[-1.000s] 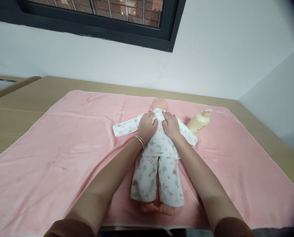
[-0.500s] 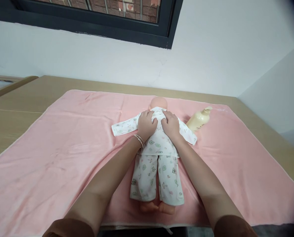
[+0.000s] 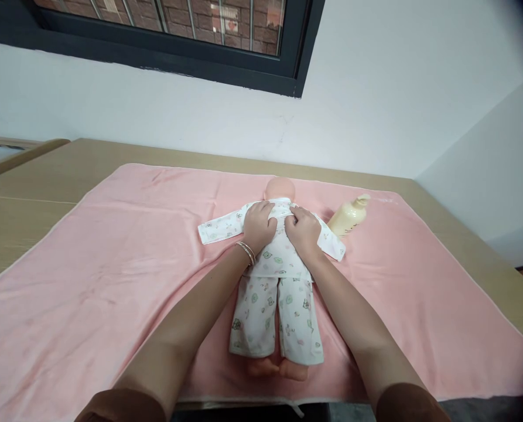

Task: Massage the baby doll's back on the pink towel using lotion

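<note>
A baby doll [image 3: 279,189] lies on a pink towel [image 3: 112,252], head away from me, feet toward me. It wears a white printed shirt [image 3: 219,224] and matching trousers [image 3: 274,316]. My left hand [image 3: 258,225], with bangles at the wrist, presses flat on the doll's upper back at the left shoulder. My right hand [image 3: 302,230] presses beside it on the right shoulder. The fingers of both hands lie on the shirt fabric near the collar; I cannot see whether they pinch it.
A cream pump bottle [image 3: 348,215] lies on its side on the towel, just right of the doll's sleeve. The towel covers a wooden table [image 3: 33,176] set against a white wall. A dark-framed window is above.
Both hands stay on the doll's upper back, the fingers shifting slightly at the collar. The camera has tilted a little, so everything sits slightly lower and to the left.
</note>
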The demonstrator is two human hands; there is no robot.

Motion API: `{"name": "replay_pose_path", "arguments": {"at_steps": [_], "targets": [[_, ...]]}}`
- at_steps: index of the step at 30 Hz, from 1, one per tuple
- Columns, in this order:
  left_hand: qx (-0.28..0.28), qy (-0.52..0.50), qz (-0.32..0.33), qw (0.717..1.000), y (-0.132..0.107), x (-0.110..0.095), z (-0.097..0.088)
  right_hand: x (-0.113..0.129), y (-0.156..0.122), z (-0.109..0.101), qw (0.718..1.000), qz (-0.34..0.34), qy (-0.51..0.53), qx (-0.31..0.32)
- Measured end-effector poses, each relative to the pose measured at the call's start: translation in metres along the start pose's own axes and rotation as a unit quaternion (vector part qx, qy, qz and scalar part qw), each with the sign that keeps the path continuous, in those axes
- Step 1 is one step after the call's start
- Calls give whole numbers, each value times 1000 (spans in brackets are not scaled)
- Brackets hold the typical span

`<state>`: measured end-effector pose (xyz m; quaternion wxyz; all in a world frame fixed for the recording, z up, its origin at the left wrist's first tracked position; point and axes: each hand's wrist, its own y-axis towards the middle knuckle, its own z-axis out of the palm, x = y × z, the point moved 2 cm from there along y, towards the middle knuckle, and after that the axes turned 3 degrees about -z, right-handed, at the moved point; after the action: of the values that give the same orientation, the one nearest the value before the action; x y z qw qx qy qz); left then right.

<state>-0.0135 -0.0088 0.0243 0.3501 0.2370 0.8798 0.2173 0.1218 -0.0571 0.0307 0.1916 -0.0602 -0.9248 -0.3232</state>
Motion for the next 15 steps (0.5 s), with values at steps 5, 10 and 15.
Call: {"name": "replay_pose_path", "arguments": {"at_steps": [5,10,15], "targets": [[-10,-5,-14,1000,2,0,3,-1,4,-1,1000,6,12,14],[-8,-23,-35,999,5,4,8,-6,12,6,997,-23,42,68],[11,-7,-43,999,7,6,10,-10,17,9,993,-23,65,92]]}}
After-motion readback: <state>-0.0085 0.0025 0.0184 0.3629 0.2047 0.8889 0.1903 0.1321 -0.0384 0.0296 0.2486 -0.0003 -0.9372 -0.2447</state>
